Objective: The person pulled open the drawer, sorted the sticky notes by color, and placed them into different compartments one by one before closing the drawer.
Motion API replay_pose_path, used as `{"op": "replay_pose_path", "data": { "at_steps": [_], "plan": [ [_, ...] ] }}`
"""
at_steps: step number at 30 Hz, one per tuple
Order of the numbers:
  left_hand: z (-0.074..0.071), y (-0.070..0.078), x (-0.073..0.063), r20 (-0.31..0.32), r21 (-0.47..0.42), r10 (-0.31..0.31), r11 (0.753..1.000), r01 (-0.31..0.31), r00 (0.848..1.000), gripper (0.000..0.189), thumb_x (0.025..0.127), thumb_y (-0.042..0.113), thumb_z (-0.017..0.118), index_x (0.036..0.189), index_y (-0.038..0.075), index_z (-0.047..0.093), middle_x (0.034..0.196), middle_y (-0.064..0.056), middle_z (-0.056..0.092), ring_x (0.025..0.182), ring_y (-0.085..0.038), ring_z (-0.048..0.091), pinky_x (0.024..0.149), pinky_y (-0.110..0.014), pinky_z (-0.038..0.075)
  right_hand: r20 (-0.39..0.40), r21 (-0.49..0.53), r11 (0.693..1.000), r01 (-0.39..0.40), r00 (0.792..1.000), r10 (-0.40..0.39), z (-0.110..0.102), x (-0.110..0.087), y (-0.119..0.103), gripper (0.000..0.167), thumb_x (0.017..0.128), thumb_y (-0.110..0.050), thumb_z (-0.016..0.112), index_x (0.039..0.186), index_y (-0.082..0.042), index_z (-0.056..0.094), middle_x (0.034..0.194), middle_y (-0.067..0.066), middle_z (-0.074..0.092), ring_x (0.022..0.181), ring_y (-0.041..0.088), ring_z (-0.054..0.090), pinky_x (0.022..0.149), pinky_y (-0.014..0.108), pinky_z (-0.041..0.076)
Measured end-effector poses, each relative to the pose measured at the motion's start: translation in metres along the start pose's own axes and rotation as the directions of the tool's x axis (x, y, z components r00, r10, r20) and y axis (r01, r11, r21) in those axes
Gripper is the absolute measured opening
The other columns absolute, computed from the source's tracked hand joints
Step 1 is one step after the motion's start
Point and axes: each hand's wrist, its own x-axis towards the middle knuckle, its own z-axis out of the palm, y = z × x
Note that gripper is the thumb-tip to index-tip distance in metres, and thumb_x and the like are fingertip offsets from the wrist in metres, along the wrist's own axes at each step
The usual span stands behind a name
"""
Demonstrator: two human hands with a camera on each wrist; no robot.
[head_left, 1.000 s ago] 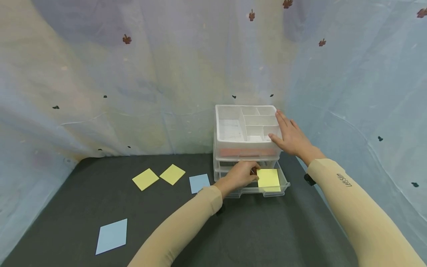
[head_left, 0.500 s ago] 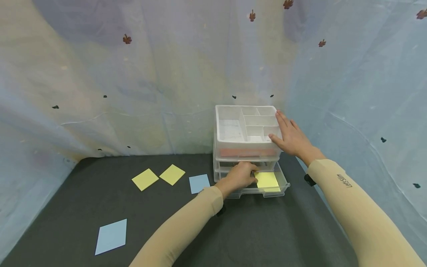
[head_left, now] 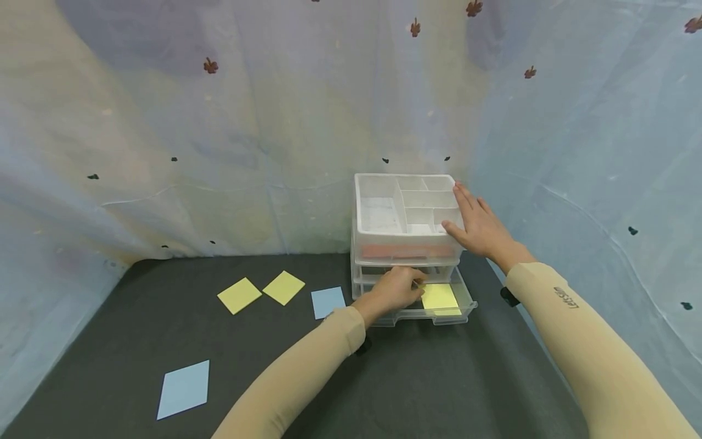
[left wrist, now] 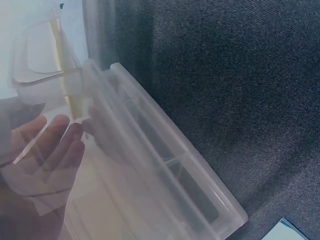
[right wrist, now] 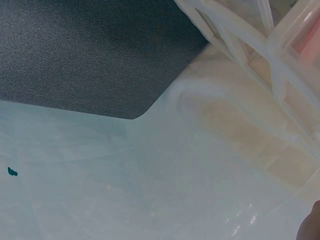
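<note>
In the head view, a clear plastic drawer unit (head_left: 406, 249) stands at the back of the table with its bottom drawer (head_left: 415, 314) pulled out. A yellow sticky note (head_left: 441, 299) lies in the right part of that drawer. My left hand (head_left: 393, 286) reaches over the drawer, fingertips right at the note's left edge, thumb and fingers apart. In the left wrist view, the left fingers (left wrist: 62, 140) appear hazily beside a yellow strip (left wrist: 74, 102). My right hand (head_left: 478, 225) rests on the unit's right top edge with straight fingers. Only a bit of it shows in the right wrist view.
A white divided tray (head_left: 378, 210) tops the unit, and something pinkish (head_left: 408, 250) shows through the upper drawer. On the dark table lie two yellow notes (head_left: 239, 296) and two blue notes (head_left: 183, 389), left of the unit. A pale curtain (head_left: 247, 152) hangs behind.
The yellow note in the drawer has settled lower and flatter, and the left thumb and fingers have loosened from its edge. The right hand has stayed put on the unit.
</note>
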Motion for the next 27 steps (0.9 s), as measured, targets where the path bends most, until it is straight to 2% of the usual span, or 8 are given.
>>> {"op": "replay_pose_path", "data": {
  "at_steps": [6, 13, 17, 22, 27],
  "plan": [
    [-0.004, 0.001, -0.004, 0.004, -0.053, 0.016, 0.998, -0.016, 1.0, 0.036, 0.105, 0.02, 0.064, 0.14, 0.012, 0.067, 0.13, -0.004, 0.072, 0.107, -0.014, 0.072, 0.077, -0.021, 0.057, 0.004, 0.005, 1.0, 0.0, 1.0, 0.0, -0.001, 0.0, -0.001, 0.086, 0.109, -0.044, 0.048, 0.166, -0.002, 0.0, 0.174, 0.018, 0.0, 0.157, 0.044, 0.012, 0.126, 0.059, 0.006],
    [-0.009, 0.0, -0.013, -0.061, -0.079, 0.085, 0.993, -0.089, 0.995, 0.032, 0.106, 0.017, 0.061, 0.137, 0.013, 0.069, 0.123, -0.002, 0.073, 0.1, -0.01, 0.07, 0.077, -0.02, 0.055, 0.004, 0.009, 1.0, 0.007, 1.0, -0.007, -0.002, 0.001, -0.001, 0.086, 0.109, -0.044, 0.048, 0.166, 0.0, 0.002, 0.174, 0.02, 0.001, 0.157, 0.044, 0.012, 0.126, 0.06, 0.006],
    [-0.015, -0.004, -0.021, -0.115, -0.108, 0.127, 0.984, -0.14, 0.985, 0.031, 0.107, 0.016, 0.059, 0.136, 0.014, 0.069, 0.121, 0.0, 0.073, 0.097, -0.008, 0.068, 0.076, -0.019, 0.054, 0.001, 0.01, 1.0, 0.003, 1.0, -0.003, -0.002, 0.0, 0.0, 0.086, 0.108, -0.043, 0.049, 0.166, 0.0, 0.002, 0.173, 0.02, 0.002, 0.157, 0.045, 0.012, 0.126, 0.06, 0.006],
    [-0.025, -0.012, -0.034, -0.189, -0.2, 0.171, 0.957, -0.209, 0.967, 0.031, 0.107, 0.013, 0.059, 0.137, 0.013, 0.067, 0.123, -0.002, 0.072, 0.101, -0.01, 0.068, 0.077, -0.019, 0.055, 0.003, 0.012, 1.0, -0.009, 1.0, 0.009, -0.002, 0.0, 0.001, 0.086, 0.108, -0.043, 0.049, 0.166, -0.001, 0.001, 0.174, 0.019, 0.0, 0.157, 0.045, 0.012, 0.126, 0.06, 0.006],
    [-0.036, -0.027, -0.052, -0.253, -0.249, 0.17, 0.94, -0.233, 0.953, 0.03, 0.107, 0.012, 0.059, 0.136, 0.012, 0.067, 0.123, -0.004, 0.071, 0.105, -0.015, 0.068, 0.074, -0.023, 0.055, 0.008, 0.015, 1.0, -0.002, 1.0, 0.001, -0.001, 0.0, 0.001, 0.086, 0.109, -0.046, 0.046, 0.166, -0.001, 0.0, 0.174, 0.019, -0.001, 0.157, 0.045, 0.011, 0.126, 0.061, 0.006]
  ]
}}
